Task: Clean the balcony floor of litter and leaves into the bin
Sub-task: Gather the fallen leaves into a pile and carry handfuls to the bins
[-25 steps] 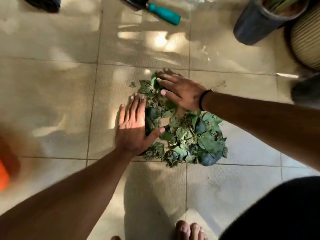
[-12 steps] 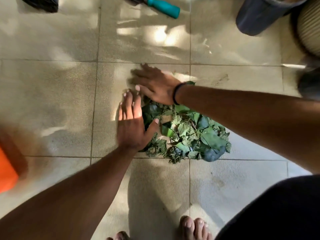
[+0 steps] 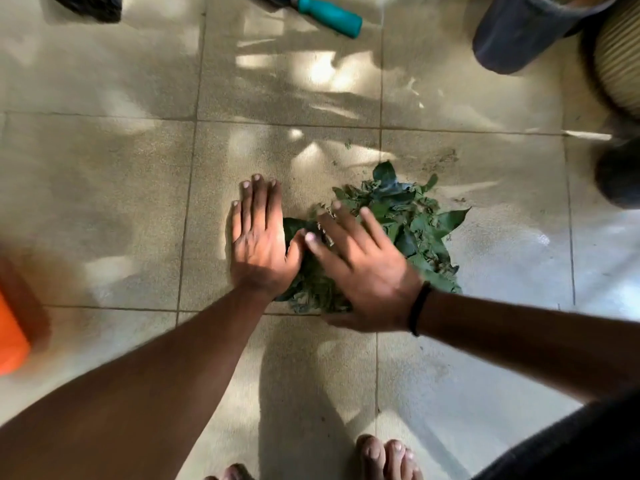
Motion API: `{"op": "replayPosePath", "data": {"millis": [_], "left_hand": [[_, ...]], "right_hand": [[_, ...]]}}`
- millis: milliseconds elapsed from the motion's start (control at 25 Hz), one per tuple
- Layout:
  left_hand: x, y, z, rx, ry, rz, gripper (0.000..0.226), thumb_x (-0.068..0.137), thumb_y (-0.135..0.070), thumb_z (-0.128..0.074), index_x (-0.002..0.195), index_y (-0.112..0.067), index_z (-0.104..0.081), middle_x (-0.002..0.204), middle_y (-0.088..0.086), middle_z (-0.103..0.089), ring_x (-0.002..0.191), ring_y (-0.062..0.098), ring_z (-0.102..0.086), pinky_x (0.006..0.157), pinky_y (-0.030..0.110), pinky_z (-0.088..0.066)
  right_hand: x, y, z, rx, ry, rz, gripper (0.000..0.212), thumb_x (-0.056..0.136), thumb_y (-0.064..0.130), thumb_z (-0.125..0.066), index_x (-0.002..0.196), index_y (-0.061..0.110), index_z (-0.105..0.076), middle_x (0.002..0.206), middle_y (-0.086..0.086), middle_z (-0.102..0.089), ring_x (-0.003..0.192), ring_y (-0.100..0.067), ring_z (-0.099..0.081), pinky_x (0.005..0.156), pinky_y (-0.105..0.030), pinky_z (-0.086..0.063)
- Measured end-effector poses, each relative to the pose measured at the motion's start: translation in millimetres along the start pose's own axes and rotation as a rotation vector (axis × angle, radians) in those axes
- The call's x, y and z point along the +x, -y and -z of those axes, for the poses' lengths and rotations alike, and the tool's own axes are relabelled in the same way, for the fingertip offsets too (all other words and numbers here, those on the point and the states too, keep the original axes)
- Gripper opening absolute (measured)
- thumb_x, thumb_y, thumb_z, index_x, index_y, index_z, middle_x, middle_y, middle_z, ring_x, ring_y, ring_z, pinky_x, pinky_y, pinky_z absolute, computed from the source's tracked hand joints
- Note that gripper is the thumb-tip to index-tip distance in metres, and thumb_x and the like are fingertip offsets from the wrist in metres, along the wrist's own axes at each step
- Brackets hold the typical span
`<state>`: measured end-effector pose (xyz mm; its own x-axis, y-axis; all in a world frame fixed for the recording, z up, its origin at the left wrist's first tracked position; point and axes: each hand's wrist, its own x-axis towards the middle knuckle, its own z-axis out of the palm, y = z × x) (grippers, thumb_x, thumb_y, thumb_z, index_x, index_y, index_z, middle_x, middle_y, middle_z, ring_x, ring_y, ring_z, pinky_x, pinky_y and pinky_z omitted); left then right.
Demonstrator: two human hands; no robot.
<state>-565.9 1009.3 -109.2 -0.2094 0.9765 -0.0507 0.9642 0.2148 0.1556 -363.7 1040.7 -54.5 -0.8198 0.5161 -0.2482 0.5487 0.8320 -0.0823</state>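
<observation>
A heap of green leaves (image 3: 408,223) lies on the beige tiled floor (image 3: 104,188) in the middle of the view. My left hand (image 3: 258,240) lies flat on the tile, fingers straight, its thumb side against the heap's left edge. My right hand (image 3: 360,268) rests flat on top of the near part of the heap, fingers spread and straight; it wears a black wristband. The leaves under the right palm are hidden. No bin can be made out for certain.
An orange object (image 3: 12,337) sits blurred at the left edge. A teal-handled tool (image 3: 329,13) lies at the top. A dark pot (image 3: 530,32) and a ribbed pale pot (image 3: 620,64) stand top right. My bare toes (image 3: 384,455) are at the bottom.
My right hand has swept from the heap's far left side back to its near side. The leaves have shifted right and nearer. My left hand has stayed flat at the left edge.
</observation>
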Motion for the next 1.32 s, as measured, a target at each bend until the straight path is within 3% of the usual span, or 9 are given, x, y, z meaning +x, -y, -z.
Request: {"op": "replayPosePath", "data": {"millis": [120,320,480,560,800,1000,1120,1200,1320], "left_hand": [[2.1,-1.0,-0.9,0.046,0.005,-0.017,0.078,0.095,-0.051,-0.029,0.160,-0.011,-0.018,0.168,0.013,-0.009,0.156,0.029,-0.003,0.124,0.049,-0.015],[2.4,-0.2,-5.4,0.082,0.027,-0.019,0.079,0.098,-0.058,-0.026,0.161,-0.012,-0.016,0.169,0.012,-0.006,0.156,0.029,-0.003,0.124,0.050,-0.014],[3.1,-4.0,-8.6,0.108,0.011,0.003,0.077,0.099,-0.060,-0.020,0.161,-0.013,-0.016,0.169,0.012,-0.007,0.156,0.030,-0.006,0.122,0.052,-0.017],[3.9,-9.8,-9.6,0.117,0.015,0.031,0.077,0.099,-0.061,-0.014,0.161,-0.015,-0.013,0.169,0.011,-0.006,0.156,0.029,-0.005,0.122,0.053,-0.016],[16.6,-54.1,-11.7,-0.117,0.098,-0.076,0.078,0.098,-0.059,-0.008,0.162,-0.015,0.000,0.169,0.007,0.003,0.156,0.024,0.007,0.125,0.051,-0.002],[23.1,-62.4,-11.4,-0.356,0.179,-0.110,0.072,0.096,-0.053,-0.007,0.161,-0.023,0.002,0.169,-0.005,0.006,0.154,0.013,0.014,0.124,0.040,0.012],[26.4,-64.3,-9.0,-0.478,0.227,-0.080,0.075,0.093,-0.056,-0.006,0.161,-0.024,0.000,0.169,-0.007,0.007,0.154,0.011,0.016,0.123,0.040,0.015],[27.6,-68.8,-6.3,-0.597,0.274,-0.047,0.080,0.091,-0.059,-0.006,0.162,-0.022,0.000,0.169,-0.005,0.009,0.153,0.009,0.019,0.123,0.042,0.016],[25.3,-86.9,0.5,-0.915,0.378,0.091,0.089,0.086,-0.068,-0.015,0.161,-0.024,0.000,0.169,-0.003,0.007,0.154,0.010,0.013,0.125,0.041,0.010]], "right_hand": [[1.8,2.7,-23.5,-0.078,0.015,-0.055,0.113,0.081,0.081,-0.047,0.160,0.011,-0.005,0.164,-0.024,0.001,0.152,-0.042,0.004,0.119,-0.064,0.002],[-18.5,-58.2,-8.7,0.226,-0.311,-0.094,0.087,0.092,0.073,-0.036,0.153,0.011,-0.037,0.163,-0.019,-0.019,0.153,-0.038,-0.006,0.120,-0.061,-0.015],[-41.8,-83.4,-33.2,0.689,-0.515,-0.747,0.089,0.092,0.076,-0.018,0.160,0.018,-0.013,0.168,-0.005,-0.007,0.155,-0.024,-0.002,0.123,-0.057,-0.013],[-40.7,-78.9,-44.3,0.810,-0.469,-0.869,0.096,0.089,0.082,-0.014,0.160,0.018,-0.008,0.168,-0.004,-0.006,0.154,-0.019,-0.003,0.124,-0.054,-0.008],[-23.6,-54.4,-34.7,0.923,-0.405,-0.568,0.096,0.091,0.074,-0.032,0.160,0.014,-0.005,0.168,-0.005,-0.004,0.155,-0.016,-0.002,0.125,-0.050,-0.013],[-27.1,-59.8,-32.5,0.738,-0.264,-0.460,0.127,0.068,0.083,-0.062,0.160,0.024,0.003,0.167,-0.003,0.015,0.154,-0.022,0.012,0.123,-0.055,-0.014],[-14.6,-54.2,-32.3,0.575,-0.223,-0.387,0.123,0.067,0.079,-0.067,0.160,0.031,-0.002,0.167,-0.005,0.015,0.154,-0.029,0.012,0.122,-0.054,-0.015],[-3.3,-45.4,-31.9,0.458,-0.238,-0.354,0.107,0.076,0.065,-0.070,0.159,0.031,-0.011,0.168,-0.008,0.002,0.154,-0.033,0.002,0.121,-0.049,-0.022],[6.9,-39.3,-34.1,0.371,-0.385,-0.301,0.072,0.080,0.016,-0.074,0.145,0.011,-0.045,0.144,-0.017,-0.050,0.132,-0.039,-0.046,0.101,-0.047,-0.051]]}}
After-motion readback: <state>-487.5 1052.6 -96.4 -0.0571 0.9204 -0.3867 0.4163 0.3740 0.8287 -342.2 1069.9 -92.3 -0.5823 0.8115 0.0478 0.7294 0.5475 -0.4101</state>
